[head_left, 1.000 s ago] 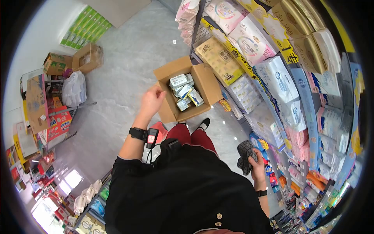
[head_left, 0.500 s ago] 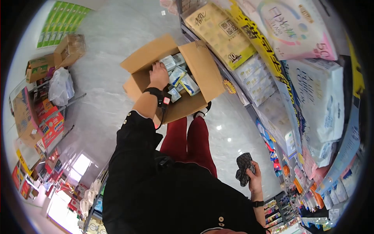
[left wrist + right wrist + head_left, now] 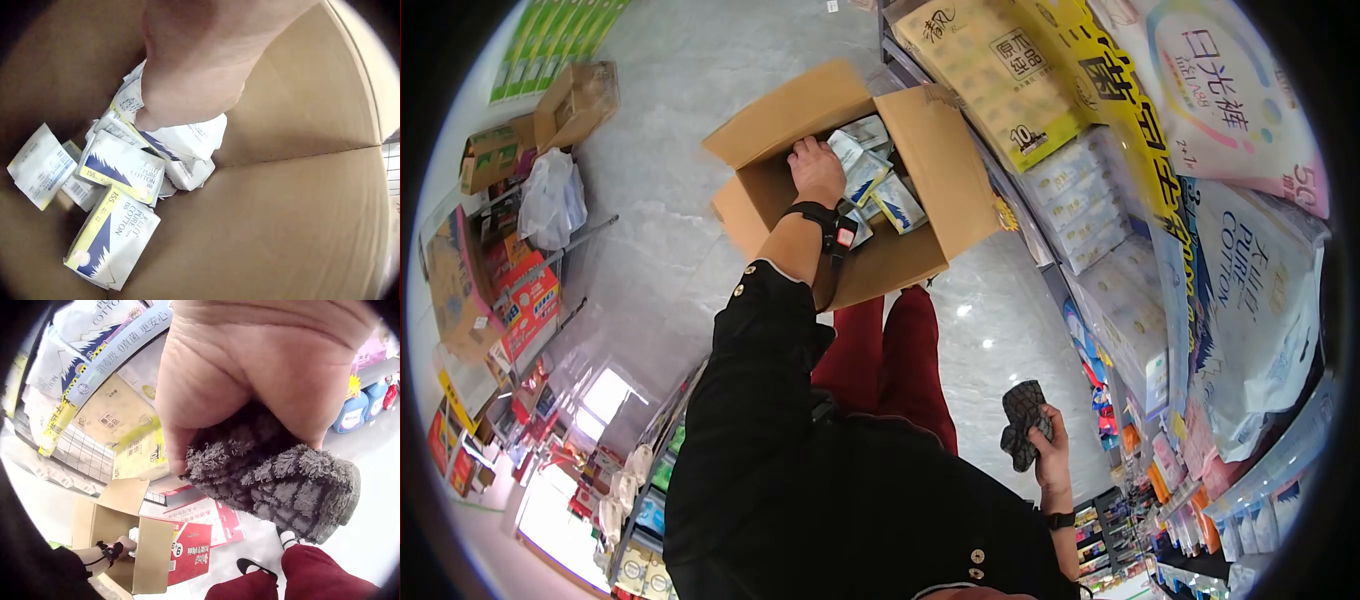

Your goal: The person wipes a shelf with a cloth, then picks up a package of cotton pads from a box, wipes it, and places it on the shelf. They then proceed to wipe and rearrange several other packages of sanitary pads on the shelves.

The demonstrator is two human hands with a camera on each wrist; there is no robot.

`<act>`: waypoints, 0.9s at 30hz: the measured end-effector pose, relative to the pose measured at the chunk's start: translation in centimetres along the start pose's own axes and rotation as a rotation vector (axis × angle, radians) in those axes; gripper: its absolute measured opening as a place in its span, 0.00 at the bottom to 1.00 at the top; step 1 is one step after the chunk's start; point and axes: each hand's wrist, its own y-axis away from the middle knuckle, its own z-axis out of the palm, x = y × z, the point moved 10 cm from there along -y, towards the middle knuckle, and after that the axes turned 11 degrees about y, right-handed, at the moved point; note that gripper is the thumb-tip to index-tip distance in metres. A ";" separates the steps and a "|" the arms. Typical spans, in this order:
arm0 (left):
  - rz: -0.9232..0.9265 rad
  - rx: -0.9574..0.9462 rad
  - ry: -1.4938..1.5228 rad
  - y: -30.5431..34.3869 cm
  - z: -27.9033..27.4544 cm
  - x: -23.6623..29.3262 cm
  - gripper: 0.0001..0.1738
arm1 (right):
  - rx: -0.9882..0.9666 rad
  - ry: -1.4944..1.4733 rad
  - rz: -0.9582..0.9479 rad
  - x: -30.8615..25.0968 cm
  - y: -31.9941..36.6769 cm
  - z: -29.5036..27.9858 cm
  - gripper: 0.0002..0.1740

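My left hand (image 3: 818,172) reaches down into an open cardboard box (image 3: 968,170), at its left inner side. In the left wrist view its thumb side presses against a white soft packet (image 3: 194,139) on top of the pile, and the other fingers are hidden behind the hand. Several like packets marked PURE COTTON (image 3: 122,165), white with yellow and blue, lie loosely heaped below. Out to the right, my right hand (image 3: 1052,450) grips a dark grey shaggy cloth (image 3: 275,478), bunched between thumb and fingers.
Shelves at the right hold a yellow tissue pack (image 3: 1000,70), white packs and a large PURE COTTON bag (image 3: 1250,300). A red carton (image 3: 190,550) stands by the box. At the left are a loaded cart with a white plastic bag (image 3: 552,200) and a brown carton (image 3: 576,105).
My left hand has gone from beside the box down inside it onto the packets, shifting slightly since. The view has moved nearer the shelves. The right hand keeps holding the cloth.
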 end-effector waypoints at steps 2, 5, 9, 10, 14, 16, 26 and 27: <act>-0.094 -0.120 0.114 1.7 -2.0 -0.4 0.31 | -0.001 0.022 -0.023 -0.7 0.0 0.1 0.23; -0.146 -0.188 0.539 3.6 -1.9 -2.6 0.42 | -0.036 0.085 -0.112 -4.2 0.3 1.7 0.24; -0.258 -0.590 1.820 13.3 -9.9 2.1 0.39 | -0.021 0.162 -0.394 -11.7 1.3 4.6 0.26; -0.173 -0.564 1.823 14.8 -12.1 2.9 0.38 | 0.004 0.185 -0.510 -14.3 2.1 5.5 0.28; 0.071 -0.582 1.955 20.8 -19.3 6.7 0.30 | 0.129 0.388 -0.979 -25.4 8.3 11.0 0.39; 0.172 -0.609 1.993 23.0 -21.8 8.8 0.27 | 0.095 0.512 -1.173 -29.5 11.0 14.8 0.42; 0.288 -0.929 2.235 27.5 -30.7 12.7 0.25 | 0.280 0.724 -1.373 -31.6 17.6 17.6 0.40; 0.260 -0.880 2.207 27.0 -30.8 12.7 0.25 | 0.340 0.801 -1.417 -30.8 18.8 17.8 0.40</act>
